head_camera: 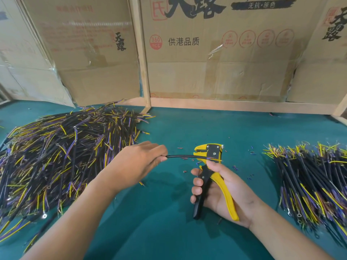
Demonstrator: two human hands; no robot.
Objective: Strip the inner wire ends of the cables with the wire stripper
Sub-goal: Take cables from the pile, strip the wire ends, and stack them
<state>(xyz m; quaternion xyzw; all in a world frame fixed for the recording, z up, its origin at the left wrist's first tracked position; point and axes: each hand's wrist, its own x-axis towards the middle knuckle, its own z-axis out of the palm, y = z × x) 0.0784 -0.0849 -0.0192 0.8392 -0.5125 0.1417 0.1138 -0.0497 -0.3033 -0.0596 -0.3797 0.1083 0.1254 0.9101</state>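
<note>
My right hand (223, 192) grips the yellow and black wire stripper (210, 160) by its two handles, head upward, above the green table. My left hand (139, 162) pinches a short black cable (180, 156) and holds it level. The cable's right end sits in the stripper's jaws, with thin coloured inner wires poking out past the head. A big heap of black cables (60, 158) with yellow and purple inner wires lies at the left. A second pile of cables (311, 181) lies at the right.
Small bits of cut insulation (234, 167) are scattered on the green table (169, 231) around the stripper. Cardboard boxes (216, 53) and a wooden frame (144, 72) stand along the back edge.
</note>
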